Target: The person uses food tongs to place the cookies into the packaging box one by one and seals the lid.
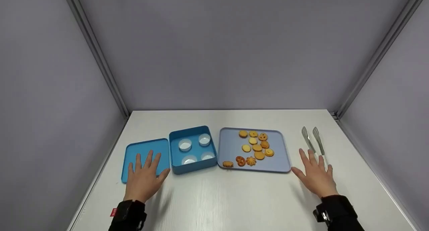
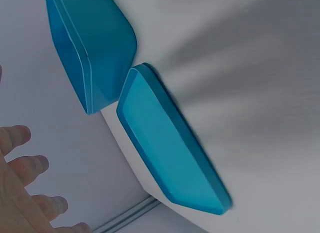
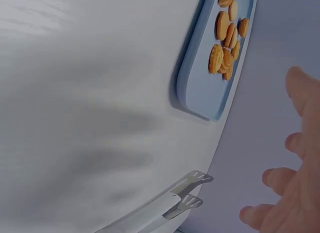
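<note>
My left hand, fingers spread and nothing in it, is held above the table and overlaps the near edge of a flat blue lid. Beside the lid stands a blue rectangular box with several small round white cups inside. On the right, my right hand is likewise spread and holds nothing. It overlaps the near end of metal tongs, whose slotted heads show in the right wrist view. Between the hands lies a pale blue tray of assorted cookies, among them a pretzel-shaped one.
The white table meets grey panels at the back and both sides. Most cookies are grouped on the tray's right half. The box sits close against the tray and the lid. Shadows of both hands fall on the tabletop.
</note>
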Action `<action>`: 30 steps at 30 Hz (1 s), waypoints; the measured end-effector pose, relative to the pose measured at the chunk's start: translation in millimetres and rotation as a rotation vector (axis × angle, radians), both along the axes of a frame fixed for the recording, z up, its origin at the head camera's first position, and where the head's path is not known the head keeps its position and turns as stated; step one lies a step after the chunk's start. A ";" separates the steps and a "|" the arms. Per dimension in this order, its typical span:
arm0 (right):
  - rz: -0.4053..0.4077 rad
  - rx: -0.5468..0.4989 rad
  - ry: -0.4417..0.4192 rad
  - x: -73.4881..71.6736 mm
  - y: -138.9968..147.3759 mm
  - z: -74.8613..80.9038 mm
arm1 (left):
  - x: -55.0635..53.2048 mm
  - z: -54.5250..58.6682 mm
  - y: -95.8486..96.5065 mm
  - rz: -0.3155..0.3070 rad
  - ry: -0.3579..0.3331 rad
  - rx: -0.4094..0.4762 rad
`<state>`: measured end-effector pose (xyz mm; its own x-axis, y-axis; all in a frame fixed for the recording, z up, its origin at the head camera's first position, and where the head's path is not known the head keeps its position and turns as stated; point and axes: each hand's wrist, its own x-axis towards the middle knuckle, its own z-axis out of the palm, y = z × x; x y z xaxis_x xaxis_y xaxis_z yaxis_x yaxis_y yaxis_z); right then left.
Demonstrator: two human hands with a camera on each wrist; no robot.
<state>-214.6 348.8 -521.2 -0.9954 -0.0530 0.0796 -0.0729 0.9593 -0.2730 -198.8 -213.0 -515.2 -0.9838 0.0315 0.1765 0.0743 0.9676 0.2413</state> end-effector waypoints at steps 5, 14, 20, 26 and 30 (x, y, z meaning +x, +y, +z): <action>-0.031 -0.064 0.000 -1.5 14.6 -0.7 | 6.7 -5.5 -14.0 0.040 -0.089 0.063; -0.134 -0.112 0.011 -4.2 48.1 -8.5 | 11.0 -14.2 -14.8 0.134 -0.262 0.485; -0.245 -0.072 -0.019 -3.0 69.4 -21.4 | 6.9 -15.2 6.8 0.229 -0.259 0.783; -0.293 -0.069 -0.120 -3.8 78.2 -30.6 | -5.3 -18.6 25.4 0.271 -0.242 0.908; -0.308 -0.085 -0.127 -3.6 81.0 -39.4 | -15.3 -27.7 33.2 0.284 -0.245 0.914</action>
<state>-218.2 429.8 -560.6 -0.9657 0.2536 -0.0552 0.2569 0.9041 -0.3415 -214.1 -179.7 -542.9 -0.9462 -0.2587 -0.1941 -0.2837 0.3757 0.8823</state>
